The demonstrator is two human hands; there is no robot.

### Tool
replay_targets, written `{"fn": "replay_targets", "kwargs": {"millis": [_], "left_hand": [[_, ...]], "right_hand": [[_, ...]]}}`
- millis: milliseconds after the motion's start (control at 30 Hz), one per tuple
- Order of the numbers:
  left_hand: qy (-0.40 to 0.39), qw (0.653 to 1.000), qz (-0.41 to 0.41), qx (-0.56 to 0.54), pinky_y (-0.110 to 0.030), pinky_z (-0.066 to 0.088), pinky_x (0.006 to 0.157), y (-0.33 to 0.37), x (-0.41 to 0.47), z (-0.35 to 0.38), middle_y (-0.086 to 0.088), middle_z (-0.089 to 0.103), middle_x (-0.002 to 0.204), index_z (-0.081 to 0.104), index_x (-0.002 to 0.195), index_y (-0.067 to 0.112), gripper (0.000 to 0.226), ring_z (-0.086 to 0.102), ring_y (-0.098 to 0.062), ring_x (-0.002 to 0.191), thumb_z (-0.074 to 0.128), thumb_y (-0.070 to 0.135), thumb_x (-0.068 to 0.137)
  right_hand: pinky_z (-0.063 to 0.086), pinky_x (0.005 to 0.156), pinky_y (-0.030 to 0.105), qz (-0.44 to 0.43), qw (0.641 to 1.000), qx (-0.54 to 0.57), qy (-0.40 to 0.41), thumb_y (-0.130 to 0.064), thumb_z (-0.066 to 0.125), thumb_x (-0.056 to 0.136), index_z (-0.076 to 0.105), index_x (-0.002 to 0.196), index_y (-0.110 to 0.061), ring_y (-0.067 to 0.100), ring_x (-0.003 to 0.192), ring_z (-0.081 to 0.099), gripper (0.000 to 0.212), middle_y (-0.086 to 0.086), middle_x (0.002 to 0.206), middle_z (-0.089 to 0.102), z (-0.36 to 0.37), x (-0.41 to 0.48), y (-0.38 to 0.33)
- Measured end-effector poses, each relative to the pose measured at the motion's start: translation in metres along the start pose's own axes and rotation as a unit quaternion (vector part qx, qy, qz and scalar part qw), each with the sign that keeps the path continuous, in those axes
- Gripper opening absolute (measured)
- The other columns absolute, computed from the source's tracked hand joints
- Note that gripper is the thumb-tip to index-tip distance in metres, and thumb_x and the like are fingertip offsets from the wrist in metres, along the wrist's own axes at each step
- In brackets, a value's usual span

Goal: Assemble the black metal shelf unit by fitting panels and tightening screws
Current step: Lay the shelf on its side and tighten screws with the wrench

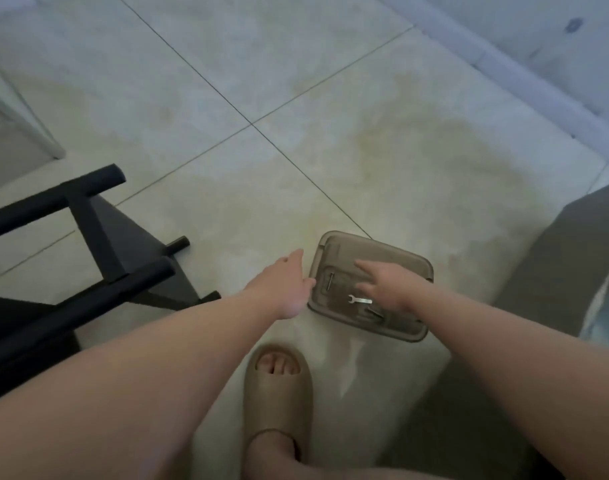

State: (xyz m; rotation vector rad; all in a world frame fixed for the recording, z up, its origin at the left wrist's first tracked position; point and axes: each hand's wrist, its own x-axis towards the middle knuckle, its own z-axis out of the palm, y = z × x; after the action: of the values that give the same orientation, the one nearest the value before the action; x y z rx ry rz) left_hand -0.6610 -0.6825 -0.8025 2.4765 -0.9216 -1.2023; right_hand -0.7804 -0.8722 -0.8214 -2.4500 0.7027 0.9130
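The black metal shelf unit (98, 244) lies tilted on the tiled floor at the left, its tubes and a flat panel pointing toward the middle. A brown translucent tray (400, 258) sits on the floor at centre right. In it lie a small silver wrench (360, 300) and a dark screw (329, 282). My right hand (389, 284) hovers over the tray with fingers spread and holds nothing. My left hand (285, 285) reaches out flat just left of the tray's edge, empty, with the thumb near the rim.
My foot in a tan slipper (277, 389) stands just in front of the tray. A grey furniture edge (566, 258) rises at the right. A white baseboard (525, 81) runs along the far right wall, and a pale frame (26, 123) stands at the far left.
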Motion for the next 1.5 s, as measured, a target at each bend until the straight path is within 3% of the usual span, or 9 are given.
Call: {"fn": "replay_targets", "kwargs": {"millis": [167,267,367,533,867,1033,1167,1300,1500], "left_hand": [[0.001,0.996,-0.016,-0.083,-0.039,0.041,0.104,-0.019,0.03,0.035,-0.012,0.058,0.137,0.035,0.15,0.018,0.049,0.052,-0.032,0.128,0.038,0.038,0.105],[0.019,0.992,0.001,-0.122,-0.037,0.046,0.083,-0.026,0.036,0.047,-0.009,0.068,0.109,0.058,0.114,0.02,0.028,0.062,-0.03,0.103,0.038,0.038,0.105],[0.033,0.986,0.0,-0.165,-0.04,0.049,0.08,-0.029,0.037,0.054,-0.005,0.067,0.091,0.057,0.095,0.023,0.024,0.063,-0.028,0.087,0.04,0.037,0.103],[0.036,0.979,-0.014,-0.199,-0.045,0.051,0.086,-0.026,0.035,0.056,-0.008,0.068,0.091,0.057,0.095,0.021,0.024,0.064,-0.031,0.087,0.04,0.037,0.102],[-0.048,0.993,-0.044,-0.094,-0.031,0.039,0.091,-0.016,-0.022,0.005,-0.01,0.06,0.132,0.041,0.143,0.016,0.047,0.055,-0.028,0.121,0.042,0.044,0.104],[-0.038,0.998,-0.033,-0.041,-0.027,0.04,0.088,-0.003,-0.077,-0.05,-0.007,0.064,0.128,0.055,0.131,0.014,0.034,0.059,-0.027,0.116,0.046,0.032,0.104],[0.047,0.997,-0.019,-0.057,-0.03,0.045,0.088,-0.011,-0.137,-0.082,-0.003,0.065,0.123,0.058,0.125,0.019,0.027,0.06,-0.024,0.111,0.051,0.029,0.1],[0.076,0.991,-0.028,-0.103,-0.023,0.047,0.066,-0.038,-0.187,-0.106,-0.004,0.071,0.105,0.064,0.115,0.011,0.022,0.062,-0.017,0.077,0.053,0.02,0.098],[0.177,0.957,-0.072,-0.221,-0.027,0.049,0.073,-0.097,-0.233,-0.131,-0.003,0.073,0.087,0.066,0.099,0.018,0.014,0.059,-0.019,0.072,0.053,0.015,0.095]], "right_hand": [[0.045,0.106,0.037,-0.039,0.999,0.007,0.021,-0.026,0.059,0.099,0.048,0.149,-0.03,0.029,0.132,0.052,0.052,0.009,0.145,0.056,0.034,0.048,-0.001],[0.048,0.097,0.038,-0.078,0.996,-0.01,0.035,-0.022,0.06,0.097,0.055,0.143,-0.029,0.03,0.127,0.054,0.047,0.004,0.143,0.054,0.052,0.068,-0.005],[0.049,0.092,0.039,-0.113,0.991,-0.045,0.054,-0.018,0.059,0.096,0.061,0.136,-0.021,0.034,0.122,0.054,0.04,0.009,0.139,0.052,0.065,0.08,-0.007],[0.043,0.078,0.037,-0.101,0.988,-0.085,0.082,-0.018,0.055,0.098,0.063,0.119,-0.011,0.037,0.11,0.055,0.023,0.016,0.121,0.053,0.072,0.084,-0.007],[0.05,0.08,0.04,-0.055,0.991,-0.002,0.119,-0.012,0.055,0.096,0.061,0.097,-0.013,0.034,0.095,0.06,0.006,0.013,0.103,0.066,0.005,0.017,-0.028],[0.049,0.083,0.035,-0.072,0.98,0.042,0.179,-0.009,0.057,0.096,0.067,0.106,-0.008,0.033,0.1,0.062,0.014,0.013,0.104,0.069,-0.043,-0.034,-0.068],[0.041,0.073,0.028,-0.105,0.969,0.068,0.211,-0.009,0.059,0.096,0.065,0.106,-0.013,0.028,0.093,0.062,0.012,0.003,0.091,0.066,-0.069,-0.09,-0.116],[0.042,0.062,0.028,-0.172,0.959,0.082,0.209,-0.005,0.055,0.093,0.059,0.094,-0.022,0.025,0.082,0.063,0.017,-0.01,0.079,0.064,-0.082,-0.139,-0.171],[0.056,0.075,0.035,-0.219,0.953,0.117,0.173,-0.004,0.052,0.092,0.066,0.079,-0.032,0.028,0.081,0.068,0.034,0.006,0.09,0.072,-0.076,-0.177,-0.25]]}}
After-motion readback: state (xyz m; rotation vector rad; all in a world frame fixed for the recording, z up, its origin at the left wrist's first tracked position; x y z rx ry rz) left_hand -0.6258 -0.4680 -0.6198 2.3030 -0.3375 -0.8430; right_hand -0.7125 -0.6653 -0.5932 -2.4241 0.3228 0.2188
